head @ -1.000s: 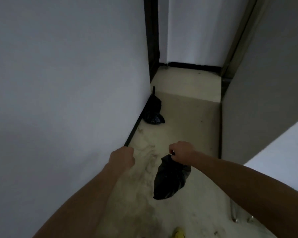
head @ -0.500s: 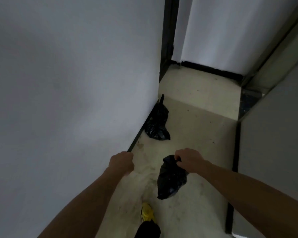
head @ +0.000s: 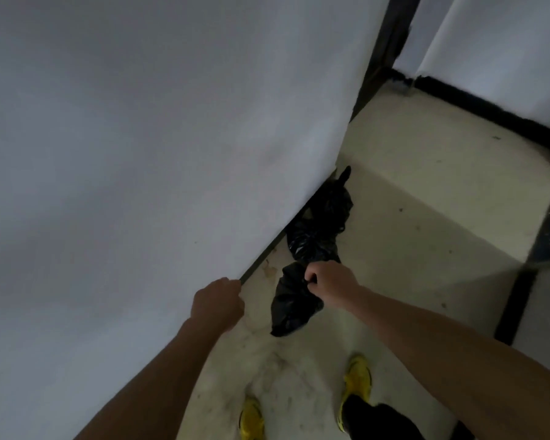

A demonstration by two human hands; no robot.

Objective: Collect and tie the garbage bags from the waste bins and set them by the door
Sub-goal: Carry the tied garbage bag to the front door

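My right hand grips the top of a small black garbage bag, which hangs above the floor. A second tied black garbage bag lies on the floor against the foot of the white wall, just beyond the hanging one. My left hand is curled into a fist with nothing in it, close to the wall's lower edge and left of the hanging bag.
A white wall fills the left side, with a black skirting at its base. A dark door frame stands at the far end of the narrow cream floor. My yellow shoes are at the bottom.
I have walked forward along the passage. The bag on the floor is now much closer, just past the bag in my right hand. Both feet have come into view.
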